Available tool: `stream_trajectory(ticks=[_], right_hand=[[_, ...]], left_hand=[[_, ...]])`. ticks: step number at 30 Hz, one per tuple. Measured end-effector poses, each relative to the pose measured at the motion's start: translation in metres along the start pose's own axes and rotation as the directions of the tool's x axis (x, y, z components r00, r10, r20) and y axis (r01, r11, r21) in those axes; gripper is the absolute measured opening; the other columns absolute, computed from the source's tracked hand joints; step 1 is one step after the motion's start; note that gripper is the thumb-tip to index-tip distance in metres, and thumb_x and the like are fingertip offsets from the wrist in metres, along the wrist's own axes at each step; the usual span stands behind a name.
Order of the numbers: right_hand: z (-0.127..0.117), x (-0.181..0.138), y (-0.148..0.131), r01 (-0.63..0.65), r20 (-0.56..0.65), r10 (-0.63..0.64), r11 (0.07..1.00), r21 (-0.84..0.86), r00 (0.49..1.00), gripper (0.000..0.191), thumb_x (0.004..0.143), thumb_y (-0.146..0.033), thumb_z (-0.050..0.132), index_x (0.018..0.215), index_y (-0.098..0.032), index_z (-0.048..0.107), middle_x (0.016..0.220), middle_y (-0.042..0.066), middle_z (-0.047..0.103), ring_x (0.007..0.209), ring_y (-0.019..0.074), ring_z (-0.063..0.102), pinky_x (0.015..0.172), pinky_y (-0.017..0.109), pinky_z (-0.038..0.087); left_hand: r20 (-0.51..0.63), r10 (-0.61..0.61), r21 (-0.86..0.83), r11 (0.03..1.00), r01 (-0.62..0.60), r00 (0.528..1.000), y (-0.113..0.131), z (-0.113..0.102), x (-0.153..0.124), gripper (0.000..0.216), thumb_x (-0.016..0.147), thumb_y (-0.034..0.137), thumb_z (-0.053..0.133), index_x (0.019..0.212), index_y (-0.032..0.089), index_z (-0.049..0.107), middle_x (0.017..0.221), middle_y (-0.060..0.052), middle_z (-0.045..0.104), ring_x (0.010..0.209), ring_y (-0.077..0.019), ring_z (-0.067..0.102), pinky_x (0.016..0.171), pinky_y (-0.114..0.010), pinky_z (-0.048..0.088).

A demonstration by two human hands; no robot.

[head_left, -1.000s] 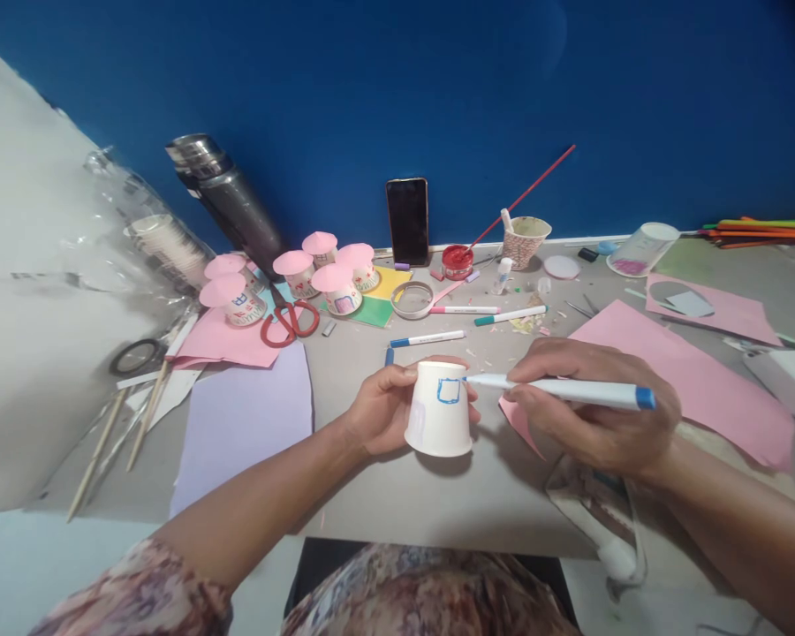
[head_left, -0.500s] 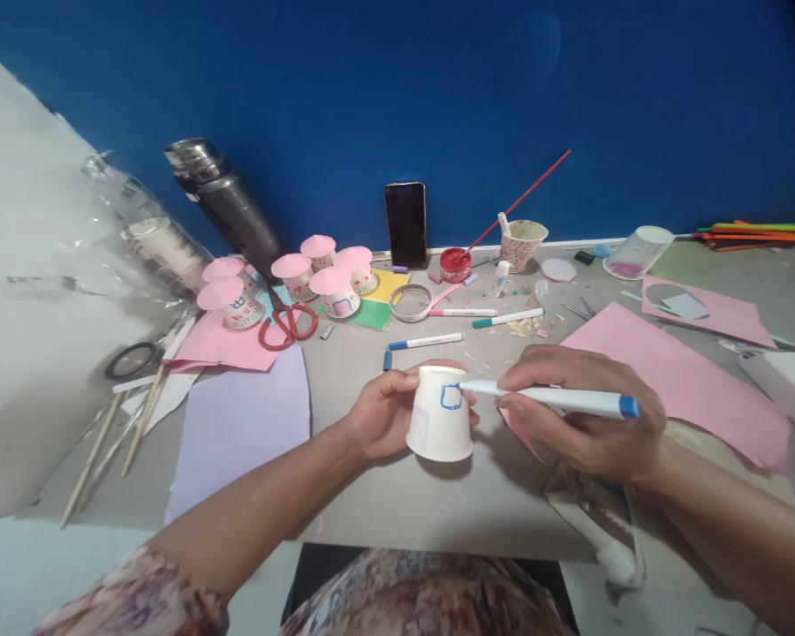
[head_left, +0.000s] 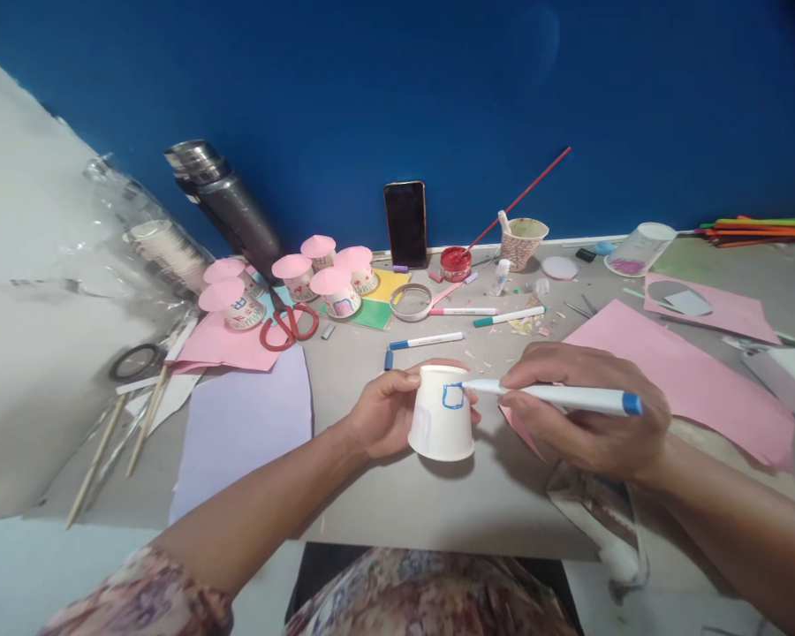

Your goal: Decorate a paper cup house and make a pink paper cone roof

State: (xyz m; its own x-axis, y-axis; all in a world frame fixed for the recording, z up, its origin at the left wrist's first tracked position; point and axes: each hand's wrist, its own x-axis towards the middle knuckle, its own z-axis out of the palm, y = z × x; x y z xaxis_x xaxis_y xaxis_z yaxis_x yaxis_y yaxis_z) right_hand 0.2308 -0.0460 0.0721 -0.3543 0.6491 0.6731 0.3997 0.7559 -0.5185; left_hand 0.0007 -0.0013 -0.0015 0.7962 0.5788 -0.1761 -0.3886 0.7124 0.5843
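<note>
My left hand (head_left: 385, 413) is wrapped round a white paper cup (head_left: 441, 433), held upside down above the table, its wide rim facing down. A blue square outline is drawn on the cup's side, and a pale purple patch shows lower left. Between the thumb and fingers of my right hand (head_left: 586, 411) is a white felt-tip pen (head_left: 563, 397) with a blue end. Its tip touches the cup at the square's upper right corner. Beyond the cup lie a blue marker (head_left: 427, 341) and a loose blue cap (head_left: 388, 360).
Several decorated cups with pink cone roofs (head_left: 331, 283), red-handled scissors (head_left: 290, 327) and a dark flask (head_left: 231, 208) stand or lie left. A phone (head_left: 405, 224) leans on the wall. Pink sheets (head_left: 676, 380) lie right, a lilac sheet (head_left: 242, 433) left. A red paint pot (head_left: 455, 264) holds a stick.
The pen tip stays at the square's upper right corner. Cup and both hands have hardly moved; the whole view has shifted very slightly.
</note>
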Motion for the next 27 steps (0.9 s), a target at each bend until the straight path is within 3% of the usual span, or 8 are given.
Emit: stream_trajectory(ticks=[11, 17, 27], right_hand=[[0.0024, -0.0031, 0.0009, 0.022, 0.000, -0.022, 1.000, 0.023, 1.000, 0.008, 0.094, -0.012, 0.065, 0.094, -0.018, 0.070, 0.064, 0.001, 0.071, 0.051, 0.0133, 0.061, 0.050, 0.026, 0.045], [0.0025, -0.0034, 0.0008, 0.031, -0.040, -0.031, 0.999, 0.020, 0.999, 0.011, 0.091, -0.010, 0.066, 0.091, -0.020, 0.069, 0.065, 0.001, 0.072, 0.051, 0.0130, 0.062, 0.052, 0.026, 0.046], [0.0046, -0.0035, 0.0017, 0.003, -0.016, -0.003, 1.000, 0.006, 1.000, 0.009, 0.093, -0.011, 0.065, 0.089, -0.019, 0.069, 0.061, -0.001, 0.068, 0.049, 0.0114, 0.059, 0.051, 0.025, 0.044]], left_hand=[[-0.013, 0.021, -0.004, 1.000, -0.021, 1.000, -0.0013, 0.0009, 0.0016, 0.046, 0.080, 0.027, 0.063, 0.122, 0.010, 0.073, 0.104, -0.016, 0.081, 0.094, -0.0331, 0.076, 0.088, -0.045, 0.053], [-0.014, 0.024, -0.002, 1.000, -0.024, 1.000, -0.0029, -0.0007, 0.0006, 0.047, 0.080, 0.029, 0.064, 0.123, 0.012, 0.072, 0.106, -0.018, 0.081, 0.099, -0.0369, 0.076, 0.091, -0.049, 0.052], [-0.012, 0.043, -0.004, 0.999, -0.043, 0.999, -0.0026, 0.0018, 0.0018, 0.045, 0.080, 0.027, 0.065, 0.121, 0.011, 0.073, 0.105, -0.017, 0.081, 0.097, -0.0348, 0.076, 0.090, -0.046, 0.053]])
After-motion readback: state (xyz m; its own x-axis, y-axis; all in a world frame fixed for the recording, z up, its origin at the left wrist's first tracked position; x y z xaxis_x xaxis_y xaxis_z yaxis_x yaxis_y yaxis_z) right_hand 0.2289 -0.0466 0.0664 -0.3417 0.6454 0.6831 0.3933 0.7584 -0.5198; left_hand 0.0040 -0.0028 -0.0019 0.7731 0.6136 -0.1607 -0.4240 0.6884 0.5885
